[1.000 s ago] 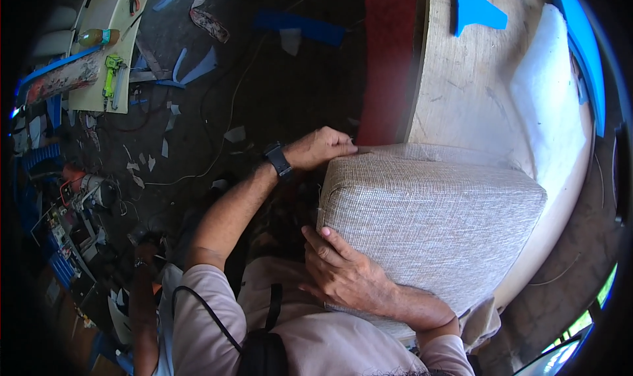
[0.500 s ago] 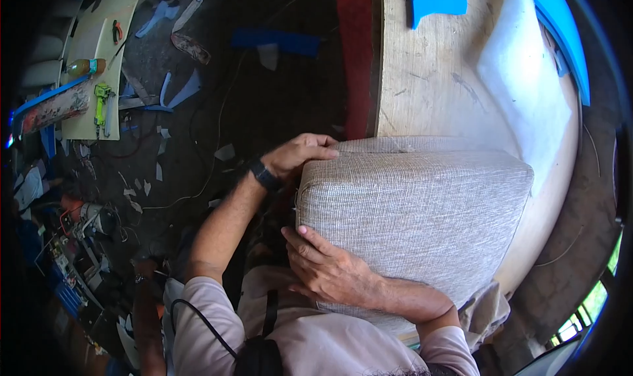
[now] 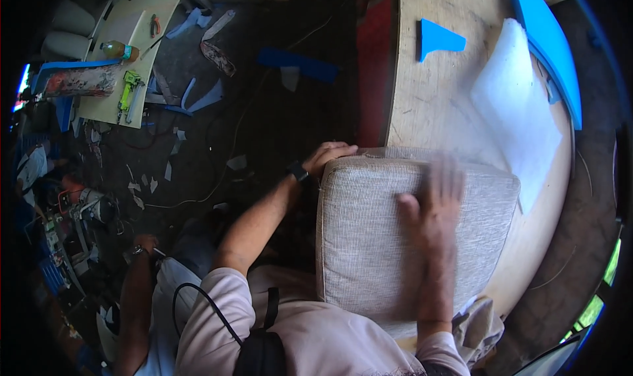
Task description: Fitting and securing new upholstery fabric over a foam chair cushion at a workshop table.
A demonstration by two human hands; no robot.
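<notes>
A grey-beige woven fabric cushion (image 3: 369, 244) with rounded corners lies in front of me on the wooden table. My left hand (image 3: 331, 154), wearing a black watch at the wrist, holds the cushion's far left corner; some of its fingertips are hidden behind the edge. Over the cushion's upper face is my right hand (image 3: 435, 201), flat and open, thumb apart, its fingers smeared by motion. Whether the palm touches the fabric, I cannot tell.
White padding (image 3: 521, 106), a blue foam offcut (image 3: 440, 38) and a long blue foam strip (image 3: 554, 40) lie on the table (image 3: 422, 106). Crumpled cloth (image 3: 481, 330) is at its near edge. Another person's arm (image 3: 137, 290) shows at left. Scraps litter the floor beside a second table (image 3: 142, 27).
My right hand has left the cushion's near left side and swung up and right over its upper face. My left hand stays at the far left corner. The view has shifted.
</notes>
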